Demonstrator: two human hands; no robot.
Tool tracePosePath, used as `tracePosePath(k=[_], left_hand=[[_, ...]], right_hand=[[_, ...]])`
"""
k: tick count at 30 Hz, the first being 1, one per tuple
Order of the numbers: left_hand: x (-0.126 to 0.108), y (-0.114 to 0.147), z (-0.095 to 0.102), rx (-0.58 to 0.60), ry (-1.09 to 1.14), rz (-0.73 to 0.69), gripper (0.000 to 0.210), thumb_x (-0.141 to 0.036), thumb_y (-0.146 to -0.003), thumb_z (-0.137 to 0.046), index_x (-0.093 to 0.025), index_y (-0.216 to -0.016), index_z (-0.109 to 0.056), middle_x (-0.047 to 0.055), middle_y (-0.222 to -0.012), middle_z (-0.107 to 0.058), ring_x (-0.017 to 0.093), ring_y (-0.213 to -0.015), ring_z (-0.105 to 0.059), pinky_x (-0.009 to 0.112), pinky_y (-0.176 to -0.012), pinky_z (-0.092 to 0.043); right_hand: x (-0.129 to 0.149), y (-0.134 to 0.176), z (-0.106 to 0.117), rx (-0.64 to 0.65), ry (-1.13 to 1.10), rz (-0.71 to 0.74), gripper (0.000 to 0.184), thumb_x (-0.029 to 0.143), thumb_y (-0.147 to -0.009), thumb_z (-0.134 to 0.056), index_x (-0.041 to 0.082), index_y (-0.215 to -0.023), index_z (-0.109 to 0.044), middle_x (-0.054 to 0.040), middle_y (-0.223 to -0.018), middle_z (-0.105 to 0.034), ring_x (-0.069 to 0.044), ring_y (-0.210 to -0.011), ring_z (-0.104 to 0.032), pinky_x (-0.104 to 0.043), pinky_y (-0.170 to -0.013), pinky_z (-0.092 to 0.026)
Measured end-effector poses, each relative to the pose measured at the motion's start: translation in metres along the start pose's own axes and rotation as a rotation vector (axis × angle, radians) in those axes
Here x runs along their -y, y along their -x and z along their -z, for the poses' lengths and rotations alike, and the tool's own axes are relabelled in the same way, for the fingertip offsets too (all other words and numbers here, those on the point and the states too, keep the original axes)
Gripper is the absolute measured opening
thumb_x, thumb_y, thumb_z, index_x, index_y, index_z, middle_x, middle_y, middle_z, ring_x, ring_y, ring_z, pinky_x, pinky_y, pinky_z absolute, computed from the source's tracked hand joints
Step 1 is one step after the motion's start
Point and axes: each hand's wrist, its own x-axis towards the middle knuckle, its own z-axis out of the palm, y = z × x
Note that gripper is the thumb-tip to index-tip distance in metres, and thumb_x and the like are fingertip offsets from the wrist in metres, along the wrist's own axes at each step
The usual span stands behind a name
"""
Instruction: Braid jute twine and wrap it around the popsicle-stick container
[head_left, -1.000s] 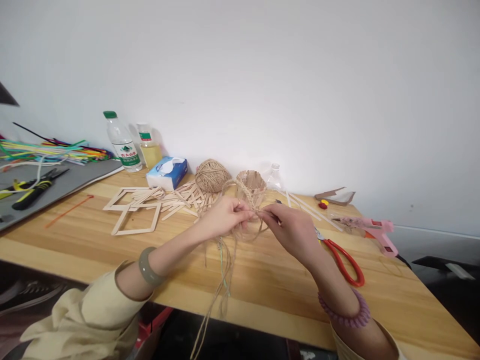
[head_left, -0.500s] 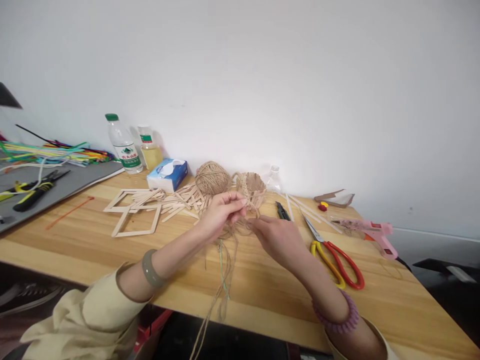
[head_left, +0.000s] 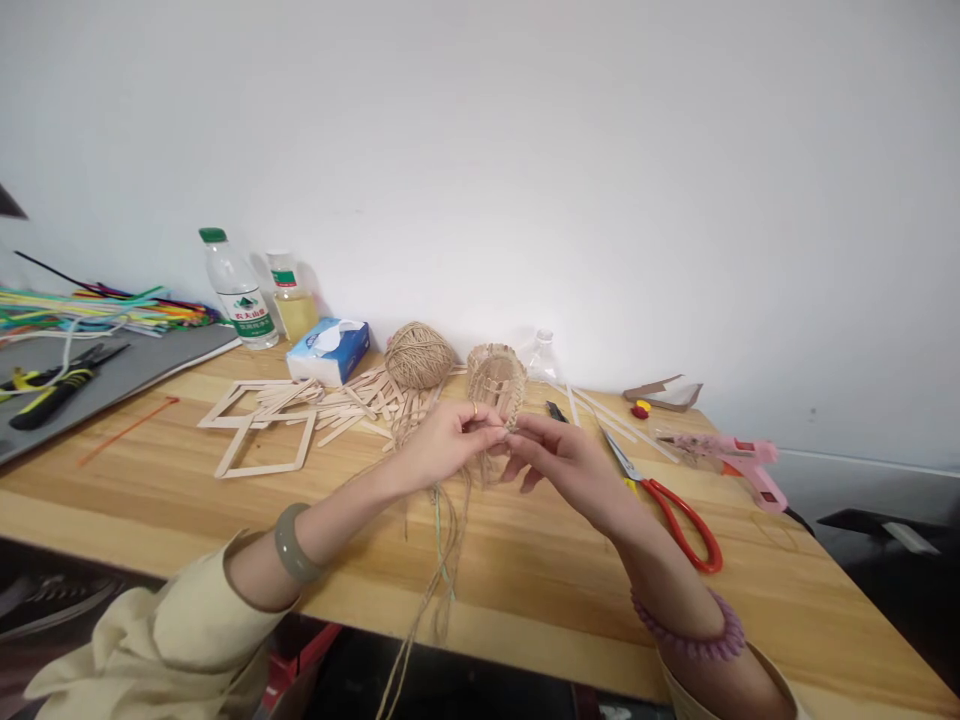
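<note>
Both your left hand [head_left: 444, 440] and right hand [head_left: 574, 465] pinch the braided tan twine cord [head_left: 515, 406] where they meet; its length runs away from you.

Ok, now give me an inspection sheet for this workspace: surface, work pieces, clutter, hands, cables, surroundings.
Surface: wooden table, grey mat at left.
Work pieces: braid between the hands; loose strands hang over the near edge; twine ball and basket behind.
Clutter: sticks, frames, tissues and two bottles left of centre; scissors and glue gun right; pliers on the mat.
Hands: left hand and right hand pinch the braid, fingertips close together.
Cables: dark piece by the glue gun, possibly its cord.
Surroundings: white wall behind; shoe at lower left.
</note>
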Motion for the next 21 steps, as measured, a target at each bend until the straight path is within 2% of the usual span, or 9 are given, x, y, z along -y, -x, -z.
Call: tracePosePath(k=[2,4,6,10,16,21], left_hand=[[0.0,0.0,0.001,-0.001,-0.039,0.008,0.018,-0.027,-0.077,-0.051,-0.013,-0.068,-0.058,-0.001,-0.062,-0.055,0.009,-0.058,-0.046,0.021,-0.056,-0.034],[0.0,-0.001,0.002,-0.02,-0.069,0.033,0.019,-0.029,-0.076,-0.053,-0.013,-0.069,-0.059,-0.002,-0.06,-0.053,0.009,-0.056,-0.044,0.021,-0.054,-0.033],[0.0,-0.002,0.005,-0.039,-0.07,0.053,0.02,-0.031,-0.074,-0.055,-0.013,-0.07,-0.06,-0.002,-0.06,-0.053,0.009,-0.056,-0.044,0.021,-0.054,-0.033],[0.001,-0.003,0.008,-0.053,-0.022,0.043,0.021,-0.033,-0.073,-0.056,-0.013,-0.071,-0.061,-0.001,-0.062,-0.054,0.009,-0.058,-0.045,0.022,-0.056,-0.034],[0.0,-0.003,0.006,-0.058,0.067,0.093,0.02,-0.032,-0.069,-0.057,-0.012,-0.067,-0.06,-0.003,-0.054,-0.049,0.007,-0.048,-0.038,0.021,-0.048,-0.029],[0.002,-0.004,0.003,-0.072,0.129,0.131,0.022,-0.033,-0.067,-0.059,-0.011,-0.065,-0.06,-0.004,-0.051,-0.046,0.006,-0.045,-0.036,0.019,-0.044,-0.027]], right_hand=[[0.0,0.0,0.001,-0.001,0.058,0.035,0.019,0.031,-0.081,-0.047,0.016,-0.07,-0.051,0.0009,-0.065,-0.052,-0.01,-0.062,-0.056,-0.021,-0.055,-0.048],[0.0,0.001,0.002,-0.045,0.119,0.062,0.022,0.03,-0.081,-0.047,0.016,-0.064,-0.049,0.0035,-0.058,-0.045,-0.008,-0.055,-0.05,-0.02,-0.053,-0.046],[0.0,0.002,0.003,-0.107,0.155,0.067,0.021,0.031,-0.08,-0.048,0.017,-0.066,-0.052,0.0046,-0.056,-0.041,-0.007,-0.049,-0.044,-0.019,-0.048,-0.043],[-0.005,0.002,0.003,-0.212,0.161,0.047,0.022,0.036,-0.079,-0.05,0.017,-0.08,-0.06,0.0034,-0.059,-0.046,-0.007,-0.047,-0.042,-0.019,-0.043,-0.039],[-0.012,0.0,0.002,-0.221,0.257,0.102,0.024,0.039,-0.079,-0.051,0.016,-0.079,-0.06,0.0019,-0.059,-0.049,-0.008,-0.05,-0.041,-0.019,-0.043,-0.034],[-0.011,0.0,-0.001,-0.248,0.358,0.14,0.023,0.037,-0.082,-0.048,0.017,-0.074,-0.055,0.0043,-0.053,-0.043,-0.008,-0.046,-0.039,-0.02,-0.043,-0.031]])
